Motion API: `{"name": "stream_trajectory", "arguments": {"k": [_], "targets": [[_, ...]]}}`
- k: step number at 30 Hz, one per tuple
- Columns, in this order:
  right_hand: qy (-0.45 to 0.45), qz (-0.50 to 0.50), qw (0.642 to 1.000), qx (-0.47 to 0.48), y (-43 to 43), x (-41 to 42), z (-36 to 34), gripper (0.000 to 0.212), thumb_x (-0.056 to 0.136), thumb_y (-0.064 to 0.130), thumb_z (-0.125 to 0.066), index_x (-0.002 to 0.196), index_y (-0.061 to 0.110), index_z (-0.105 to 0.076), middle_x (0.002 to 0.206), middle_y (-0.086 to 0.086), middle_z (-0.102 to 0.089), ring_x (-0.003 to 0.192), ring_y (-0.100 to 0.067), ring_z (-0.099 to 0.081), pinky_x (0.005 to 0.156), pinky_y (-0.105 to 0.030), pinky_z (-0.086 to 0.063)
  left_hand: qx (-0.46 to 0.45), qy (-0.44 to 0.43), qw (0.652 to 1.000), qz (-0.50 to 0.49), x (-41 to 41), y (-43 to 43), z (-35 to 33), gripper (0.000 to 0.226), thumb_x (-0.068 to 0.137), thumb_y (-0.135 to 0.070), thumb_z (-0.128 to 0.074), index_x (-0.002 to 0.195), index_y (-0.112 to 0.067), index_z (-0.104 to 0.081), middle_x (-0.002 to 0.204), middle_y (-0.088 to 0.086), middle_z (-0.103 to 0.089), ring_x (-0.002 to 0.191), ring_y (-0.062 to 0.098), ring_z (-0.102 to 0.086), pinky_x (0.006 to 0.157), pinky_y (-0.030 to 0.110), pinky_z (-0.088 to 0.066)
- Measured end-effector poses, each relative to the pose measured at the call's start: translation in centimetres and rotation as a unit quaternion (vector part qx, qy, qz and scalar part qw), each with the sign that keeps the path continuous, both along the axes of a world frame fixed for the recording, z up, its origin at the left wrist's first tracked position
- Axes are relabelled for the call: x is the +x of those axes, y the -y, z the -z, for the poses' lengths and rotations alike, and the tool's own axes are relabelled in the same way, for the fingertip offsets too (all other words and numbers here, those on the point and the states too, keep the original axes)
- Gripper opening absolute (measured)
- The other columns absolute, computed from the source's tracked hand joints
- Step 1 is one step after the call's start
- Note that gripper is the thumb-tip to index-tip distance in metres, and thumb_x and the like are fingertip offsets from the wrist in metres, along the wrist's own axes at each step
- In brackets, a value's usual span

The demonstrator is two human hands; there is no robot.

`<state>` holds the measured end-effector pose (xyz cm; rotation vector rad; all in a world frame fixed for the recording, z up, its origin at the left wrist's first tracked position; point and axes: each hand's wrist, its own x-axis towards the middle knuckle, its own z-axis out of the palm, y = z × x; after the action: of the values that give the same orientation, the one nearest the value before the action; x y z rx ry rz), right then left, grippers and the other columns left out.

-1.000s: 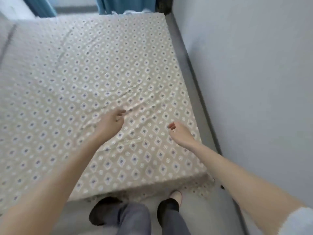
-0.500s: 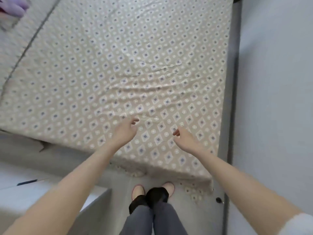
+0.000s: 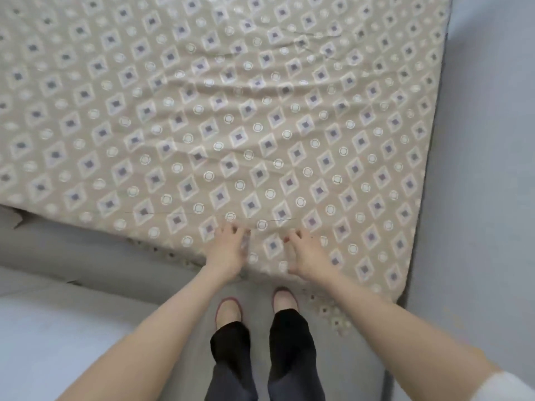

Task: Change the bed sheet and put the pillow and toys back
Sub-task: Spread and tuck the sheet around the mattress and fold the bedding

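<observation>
A beige bed sheet (image 3: 220,117) with a pattern of diamonds and circles covers the bed and fills most of the view, with shallow wrinkles across its middle. My left hand (image 3: 227,251) and my right hand (image 3: 307,256) lie close together on the sheet at the bed's near edge. Both have their fingers curled down into the cloth. A small ridge of sheet stands up between them. No pillow or toys are in view.
A grey wall (image 3: 489,169) runs along the bed's right side. The sheet's edge (image 3: 333,314) hangs down at the near right corner. My feet in pink slippers (image 3: 228,311) stand on the grey floor. A white surface (image 3: 43,342) lies at the lower left.
The view has tilted down toward the bed's near edge. Both hands have dropped from above the sheet onto it near that edge, and their fingers have curled into the cloth.
</observation>
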<state>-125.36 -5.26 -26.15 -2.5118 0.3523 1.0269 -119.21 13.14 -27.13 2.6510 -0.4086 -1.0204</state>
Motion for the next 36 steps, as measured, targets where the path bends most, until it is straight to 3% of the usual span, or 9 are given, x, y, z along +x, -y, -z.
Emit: {"name": "stream_trajectory", "arguments": {"k": [5, 9, 13, 17, 20, 23, 27, 30, 36], "targets": [[0.097, -0.06, 0.992, -0.059, 0.6, -0.5, 3.9, 0.018, 0.083, 0.013, -0.06, 0.1, 0.02, -0.062, 0.109, 0.004, -0.057, 0.105, -0.02, -0.047, 0.068, -0.027, -0.036, 0.018, 0.112, 0.993, 0.046, 0.6, 0.3, 3.6, 0.021, 0.086, -0.008, -0.054, 0.105, -0.019, -0.058, 0.111, -0.003, -0.057, 0.102, 0.022, -0.048, 0.077, 0.032, -0.041], [0.069, -0.083, 0.993, -0.04, 1.2, 0.5, 4.2, 0.011, 0.081, 0.016, -0.067, 0.09, 0.018, -0.073, 0.095, -0.001, -0.068, 0.099, -0.021, -0.055, 0.068, -0.026, -0.037, 0.051, 0.079, 0.991, 0.094, 0.4, 1.0, 3.9, 0.019, 0.085, -0.009, -0.058, 0.101, -0.014, -0.067, 0.104, 0.006, -0.064, 0.102, 0.025, -0.055, 0.081, 0.032, -0.04], [0.036, -0.093, 0.995, -0.025, 1.3, 0.9, 3.5, 0.014, 0.079, 0.008, -0.066, 0.09, 0.013, -0.073, 0.092, -0.004, -0.071, 0.092, -0.022, -0.063, 0.07, -0.028, -0.045, -0.011, 0.021, 1.0, -0.002, 0.7, 0.5, 3.5, 0.019, 0.08, -0.006, -0.062, 0.096, -0.011, -0.07, 0.102, 0.009, -0.065, 0.102, 0.026, -0.058, 0.079, 0.027, -0.039], [-0.005, -0.127, 0.992, -0.017, 1.3, 1.4, 2.8, 0.016, 0.078, 0.006, -0.065, 0.09, 0.01, -0.075, 0.09, -0.006, -0.073, 0.088, -0.024, -0.066, 0.063, -0.024, -0.043, -0.089, -0.022, 0.994, -0.056, 0.1, -0.8, 2.9, 0.011, 0.076, -0.005, -0.072, 0.087, -0.007, -0.071, 0.092, 0.009, -0.068, 0.093, 0.024, -0.061, 0.077, 0.025, -0.039], [0.024, -0.127, 0.991, -0.025, 1.1, 1.0, 3.1, 0.015, 0.079, 0.006, -0.063, 0.089, 0.012, -0.072, 0.091, -0.005, -0.071, 0.089, -0.025, -0.064, 0.062, -0.025, -0.039, -0.112, -0.008, 0.991, -0.078, -0.6, -1.2, 3.3, 0.01, 0.078, -0.005, -0.07, 0.088, -0.006, -0.068, 0.091, 0.008, -0.068, 0.092, 0.024, -0.061, 0.08, 0.028, -0.042], [0.091, -0.117, 0.989, -0.011, 1.2, -1.2, 3.5, 0.009, 0.082, 0.013, -0.057, 0.091, 0.015, -0.059, 0.095, -0.003, -0.062, 0.091, -0.024, -0.057, 0.064, -0.03, -0.037, -0.123, 0.023, 0.991, -0.039, -2.4, -1.1, 3.5, 0.019, 0.083, -0.008, -0.067, 0.099, -0.004, -0.057, 0.101, 0.011, -0.056, 0.096, 0.028, -0.055, 0.085, 0.037, -0.044], [0.114, -0.226, 0.967, -0.032, 2.5, -5.3, 3.7, 0.019, 0.084, 0.019, -0.056, 0.102, 0.015, -0.054, 0.103, 0.0, -0.051, 0.098, -0.019, -0.049, 0.067, -0.032, -0.042, -0.093, 0.078, 0.99, 0.07, -5.3, -0.8, 3.3, 0.044, 0.076, -0.017, -0.075, 0.11, -0.006, -0.05, 0.108, 0.008, -0.047, 0.097, 0.024, -0.048, 0.084, 0.034, -0.043], [0.118, -0.219, 0.967, -0.059, 3.0, -7.0, 4.0, 0.019, 0.087, 0.005, -0.056, 0.103, 0.012, -0.051, 0.106, -0.001, -0.053, 0.097, -0.021, -0.052, 0.067, -0.033, -0.045, -0.015, 0.119, 0.976, 0.181, -5.5, -0.1, 3.3, 0.035, 0.078, -0.005, -0.065, 0.11, -0.011, -0.05, 0.106, 0.004, -0.049, 0.096, 0.022, -0.049, 0.078, 0.032, -0.042], [0.104, -0.143, 0.984, -0.003, 3.5, -6.9, 3.6, 0.01, 0.078, -0.001, -0.055, 0.084, 0.007, -0.057, 0.089, -0.004, -0.06, 0.085, -0.025, -0.056, 0.076, -0.038, -0.046, -0.018, 0.086, 0.979, 0.185, -3.8, 0.4, 3.4, 0.014, 0.086, -0.004, -0.057, 0.098, -0.011, -0.061, 0.101, 0.005, -0.057, 0.099, 0.022, -0.053, 0.072, 0.03, -0.039]]}}
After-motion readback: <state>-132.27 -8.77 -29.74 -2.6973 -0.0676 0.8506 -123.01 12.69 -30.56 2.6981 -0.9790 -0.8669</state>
